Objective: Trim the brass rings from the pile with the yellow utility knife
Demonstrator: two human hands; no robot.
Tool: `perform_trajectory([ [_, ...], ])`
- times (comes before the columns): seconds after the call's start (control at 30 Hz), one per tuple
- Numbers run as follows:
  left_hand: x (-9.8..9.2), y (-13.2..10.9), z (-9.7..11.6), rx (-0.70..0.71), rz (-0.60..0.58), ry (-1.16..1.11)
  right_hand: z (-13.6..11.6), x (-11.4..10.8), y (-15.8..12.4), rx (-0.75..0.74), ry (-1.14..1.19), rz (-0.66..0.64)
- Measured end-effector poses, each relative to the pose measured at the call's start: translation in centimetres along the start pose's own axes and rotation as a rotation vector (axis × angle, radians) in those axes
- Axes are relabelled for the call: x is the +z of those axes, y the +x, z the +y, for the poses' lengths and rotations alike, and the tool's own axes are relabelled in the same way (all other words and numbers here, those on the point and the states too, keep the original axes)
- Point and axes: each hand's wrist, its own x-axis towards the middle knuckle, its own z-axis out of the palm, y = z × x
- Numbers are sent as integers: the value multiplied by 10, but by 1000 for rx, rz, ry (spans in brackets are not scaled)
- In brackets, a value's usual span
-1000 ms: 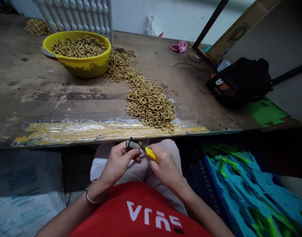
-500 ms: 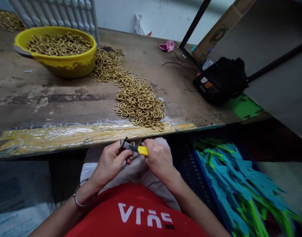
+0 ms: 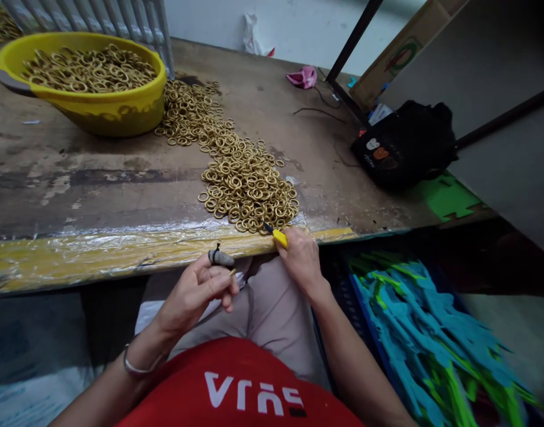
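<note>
My right hand [image 3: 300,255] is closed round the yellow handle of a small knife [image 3: 280,238]. Its dark blade points at the near edge of a heap of gold-coloured rings [image 3: 254,184] on the table. Lower and to the left, over my lap, my left hand [image 3: 205,287] pinches a small gold ring [image 3: 232,272], seen almost edge-on between thumb and fingers. A grey wrap [image 3: 221,258] tied with a black band covers its index finger. More rings fill a yellow basin [image 3: 116,112] at the back left.
The worn wooden table [image 3: 98,201] has a taped yellow front edge. A black bag [image 3: 403,145] lies on its right side, near a pink item [image 3: 302,77]. Below right, a blue crate [image 3: 374,320] holds turquoise and green foam pieces [image 3: 436,332]. A ribbed grey panel [image 3: 121,24] stands behind the basin.
My right hand has moved the knife up and right, away from my left hand to the edge of the ring heap. The left hand stays over my lap, its pinched ring now in plainer view.
</note>
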Motion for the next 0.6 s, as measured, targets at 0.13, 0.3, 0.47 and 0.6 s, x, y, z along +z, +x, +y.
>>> perform_trajectory([
  [0.13, -1, 3, -2, -90, -35, -115, -5, -14, -6, -59, 442, -77],
  [0.3, -1, 9, -8, -117, 57, 56, -23, -35, -17, -187, 802, -411],
  [0.47, 5, 4, -5, -183, -7, 91, -43, -41, -25, -239, 801, -427],
  [0.6, 6, 0, -6, -193, -74, 50, -50, -41, -36, -275, 761, -354],
])
